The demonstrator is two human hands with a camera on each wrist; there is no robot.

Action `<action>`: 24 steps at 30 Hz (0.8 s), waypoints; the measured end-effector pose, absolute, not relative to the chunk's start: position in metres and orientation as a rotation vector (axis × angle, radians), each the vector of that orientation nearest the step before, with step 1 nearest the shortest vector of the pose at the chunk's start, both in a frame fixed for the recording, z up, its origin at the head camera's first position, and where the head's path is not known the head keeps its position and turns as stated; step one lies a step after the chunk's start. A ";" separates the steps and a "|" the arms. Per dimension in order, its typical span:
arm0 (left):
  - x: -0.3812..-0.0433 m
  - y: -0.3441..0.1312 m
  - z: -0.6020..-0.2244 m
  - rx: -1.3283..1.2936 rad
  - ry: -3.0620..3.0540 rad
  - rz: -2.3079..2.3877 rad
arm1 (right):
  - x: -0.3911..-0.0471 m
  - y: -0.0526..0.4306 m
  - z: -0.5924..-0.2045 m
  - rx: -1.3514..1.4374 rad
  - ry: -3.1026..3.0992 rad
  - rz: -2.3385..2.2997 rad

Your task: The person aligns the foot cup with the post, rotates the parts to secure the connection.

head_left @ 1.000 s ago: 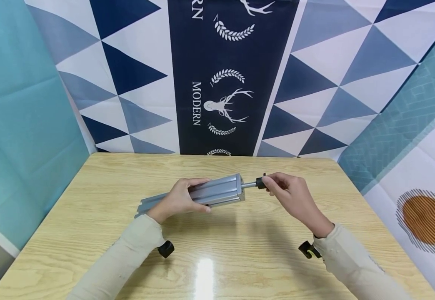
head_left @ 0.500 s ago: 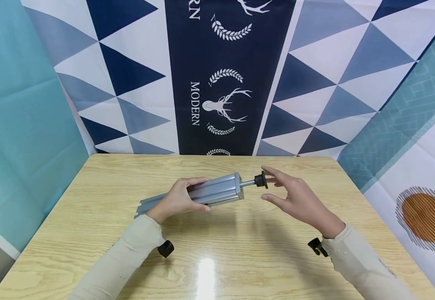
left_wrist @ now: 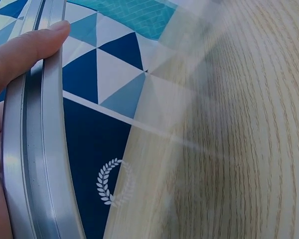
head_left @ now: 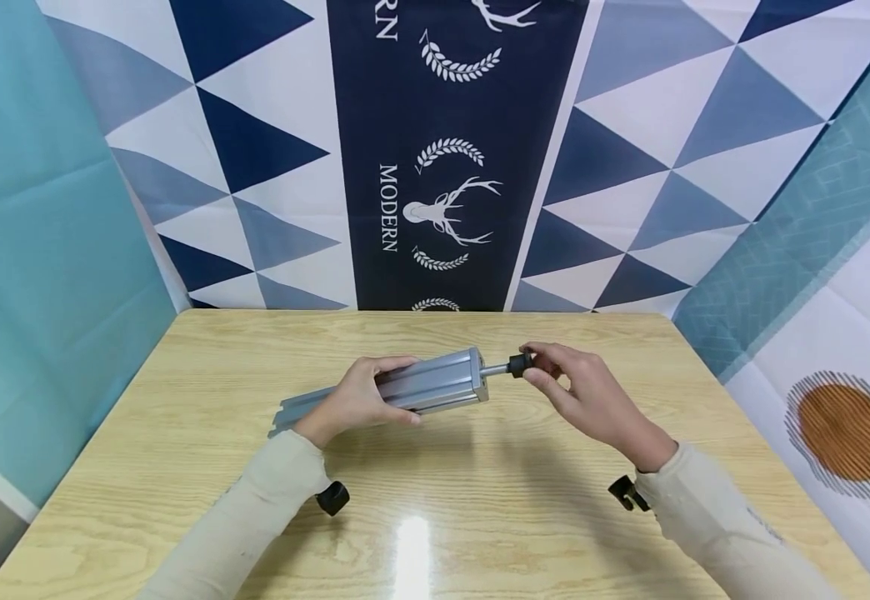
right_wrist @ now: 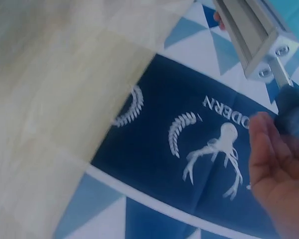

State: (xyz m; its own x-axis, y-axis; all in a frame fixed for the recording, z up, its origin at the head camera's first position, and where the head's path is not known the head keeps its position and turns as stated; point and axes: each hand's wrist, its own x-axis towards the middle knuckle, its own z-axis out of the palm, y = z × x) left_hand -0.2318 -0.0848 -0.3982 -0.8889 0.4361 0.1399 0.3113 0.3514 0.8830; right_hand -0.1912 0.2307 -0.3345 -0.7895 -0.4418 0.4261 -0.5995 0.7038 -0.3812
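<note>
A long grooved aluminum profile (head_left: 442, 377) is held at a slant above the table, its right end slightly higher. My left hand (head_left: 356, 398) grips it around the middle; in the left wrist view the thumb lies across the grooved face of the profile (left_wrist: 52, 134). From its square end sticks a metal rod (head_left: 493, 370), tipped with a black leveling foot (head_left: 518, 365). My right hand (head_left: 596, 400) pinches that foot between thumb and fingers. In the right wrist view the foot (right_wrist: 291, 110) is blurred, and the end plate shows screws (right_wrist: 282, 51) at its corners.
Below the hands is a wooden table (head_left: 465, 517) with a bright reflection near the front. A patterned cloth (head_left: 472, 167) hangs behind the back edge. Each sleeve has a black wrist mount, one at the left (head_left: 332, 498) and one at the right (head_left: 628, 493).
My right hand let go of the leveling foot, opened its fingers around it, and now pinches it again. The left hand and the profile have barely moved.
</note>
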 end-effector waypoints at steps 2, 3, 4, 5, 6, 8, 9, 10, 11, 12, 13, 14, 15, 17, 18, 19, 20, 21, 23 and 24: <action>-0.232 -0.085 -0.399 0.711 2.485 1.573 | -0.190 0.228 -0.335 0.705 -2.676 0.816; -0.232 -0.085 -0.399 0.728 2.488 1.568 | -0.190 0.227 -0.335 0.649 -2.701 0.849; -0.232 -0.085 -0.399 0.741 2.488 1.565 | -0.189 0.226 -0.334 0.601 -2.719 0.875; -0.232 -0.085 -0.400 0.750 2.485 1.567 | -0.189 0.225 -0.334 0.564 -2.731 0.896; -0.232 -0.085 -0.400 0.757 2.480 1.570 | -0.189 0.224 -0.333 0.539 -2.742 0.907; -0.232 -0.085 -0.400 0.753 2.473 1.579 | -0.189 0.224 -0.330 0.529 -2.766 0.903; -0.232 -0.085 -0.400 0.750 2.472 1.583 | -0.189 0.224 -0.329 0.543 -2.783 0.886; -0.232 -0.085 -0.400 0.744 2.470 1.586 | -0.188 0.224 -0.327 0.568 -2.799 0.868; -0.231 -0.085 -0.400 0.736 2.470 1.589 | -0.188 0.225 -0.325 0.603 -2.815 0.855; -0.231 -0.085 -0.400 0.731 2.471 1.588 | -0.188 0.226 -0.324 0.638 -2.826 0.834; -0.231 -0.085 -0.399 0.728 2.472 1.591 | -0.188 0.228 -0.322 0.685 -2.827 0.811; -0.231 -0.085 -0.399 0.724 2.473 1.593 | -0.187 0.229 -0.321 0.740 -2.816 0.785; -0.230 -0.085 -0.399 0.723 2.473 1.599 | -0.188 0.231 -0.320 0.801 -2.792 0.759; -0.230 -0.085 -0.398 0.722 2.470 1.611 | -0.188 0.234 -0.320 0.917 -2.709 0.701; -0.230 -0.086 -0.398 0.725 2.468 1.619 | -0.188 0.235 -0.320 0.962 -2.659 0.660; -0.230 -0.086 -0.398 0.726 2.467 1.624 | -0.189 0.235 -0.321 1.005 -2.608 0.630; -0.230 -0.086 -0.398 0.725 2.465 1.624 | -0.190 0.235 -0.322 1.032 -2.565 0.603; -0.230 -0.087 -0.398 0.728 2.464 1.625 | -0.190 0.235 -0.322 1.048 -2.532 0.589; -0.229 -0.087 -0.397 0.730 2.463 1.621 | -0.191 0.235 -0.324 1.048 -2.498 0.576; -0.229 -0.087 -0.397 0.731 2.463 1.621 | -0.191 0.234 -0.325 1.036 -2.496 0.574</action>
State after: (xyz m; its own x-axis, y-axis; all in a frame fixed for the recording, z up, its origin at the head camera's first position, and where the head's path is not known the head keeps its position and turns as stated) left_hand -0.2292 -0.0874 -0.3974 -0.8792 0.4444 0.1718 0.3337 0.3169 0.8878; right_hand -0.1910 0.2344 -0.3245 -0.6579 -0.5770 0.4840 -0.7304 0.6455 -0.2233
